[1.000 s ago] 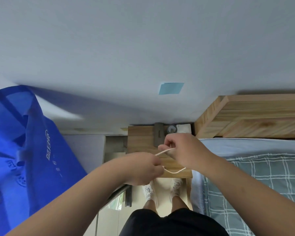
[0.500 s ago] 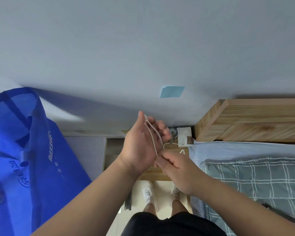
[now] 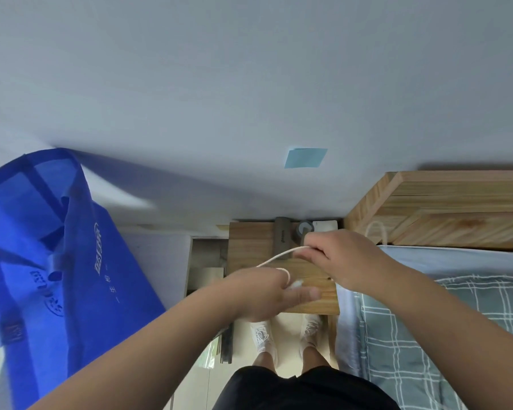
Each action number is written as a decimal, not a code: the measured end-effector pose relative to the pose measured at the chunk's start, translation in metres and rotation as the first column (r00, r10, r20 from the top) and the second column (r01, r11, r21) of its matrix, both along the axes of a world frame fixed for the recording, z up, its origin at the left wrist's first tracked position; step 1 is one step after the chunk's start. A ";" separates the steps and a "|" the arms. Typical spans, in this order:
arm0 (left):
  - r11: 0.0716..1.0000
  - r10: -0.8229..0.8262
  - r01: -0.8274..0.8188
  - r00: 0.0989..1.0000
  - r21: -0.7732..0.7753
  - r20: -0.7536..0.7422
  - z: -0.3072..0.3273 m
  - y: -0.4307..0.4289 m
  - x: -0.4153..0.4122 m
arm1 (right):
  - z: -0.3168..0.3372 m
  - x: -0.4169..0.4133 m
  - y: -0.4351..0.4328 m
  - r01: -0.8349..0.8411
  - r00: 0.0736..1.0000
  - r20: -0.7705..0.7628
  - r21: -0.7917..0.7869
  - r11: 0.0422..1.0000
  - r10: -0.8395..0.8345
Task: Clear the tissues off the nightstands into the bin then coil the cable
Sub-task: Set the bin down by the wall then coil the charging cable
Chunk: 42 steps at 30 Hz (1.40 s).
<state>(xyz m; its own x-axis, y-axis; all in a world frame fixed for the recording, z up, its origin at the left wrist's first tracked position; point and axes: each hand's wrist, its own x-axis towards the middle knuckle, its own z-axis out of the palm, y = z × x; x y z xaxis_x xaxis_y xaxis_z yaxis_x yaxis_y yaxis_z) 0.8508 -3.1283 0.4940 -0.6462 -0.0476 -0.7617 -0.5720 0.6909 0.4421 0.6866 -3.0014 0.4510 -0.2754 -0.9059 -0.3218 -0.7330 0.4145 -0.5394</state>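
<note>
A thin white cable stretches between my two hands above the wooden nightstand. My left hand is closed around loops of it, and the cable's white plug end sticks out near my thumb. My right hand pinches the cable a little higher and to the right, pulling the strand taut. Another loop of white cable shows against the wooden headboard. No tissues are visible on the nightstand.
A large blue fabric bag hangs at the left. On the nightstand's back edge lie a dark grey object, a round grey item and a white block. The bed with a checked cover is at the right.
My left hand has dropped from its raised, open-palm position and closed over the cable. My right hand has moved up and right, drawing a strand out taut.
</note>
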 end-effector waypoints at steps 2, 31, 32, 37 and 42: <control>0.977 0.198 -0.197 0.980 0.085 0.004 -0.014 -0.005 0.004 | 0.005 0.002 0.001 0.029 0.999 0.019 0.020 0.999 -0.029; 0.984 0.016 -0.041 0.990 0.176 0.141 0.002 0.006 0.006 | 0.001 0.026 0.009 -0.022 0.994 0.111 0.111 0.994 0.009; 0.976 0.084 -0.108 0.988 0.187 0.132 -0.003 0.002 0.009 | 0.002 0.026 0.009 0.008 0.993 0.120 0.100 0.995 -0.020; 0.671 0.663 -0.622 0.747 0.404 0.049 -0.035 -0.015 0.014 | 0.012 0.045 0.014 0.111 0.970 0.212 0.037 0.993 -0.116; -0.087 0.933 -0.669 0.204 0.738 0.295 -0.047 -0.011 0.002 | 0.007 0.078 0.016 0.222 0.852 0.486 0.005 0.975 -0.196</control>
<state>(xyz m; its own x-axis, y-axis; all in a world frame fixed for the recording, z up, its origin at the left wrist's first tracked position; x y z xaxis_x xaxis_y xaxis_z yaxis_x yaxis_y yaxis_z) 0.8528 -3.1393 0.4474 -0.6447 -0.3341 -0.6876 -0.2628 -0.7478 0.6097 0.7641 -2.9851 0.4579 -0.2832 -0.8626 -0.4193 -0.2762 0.4920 -0.8256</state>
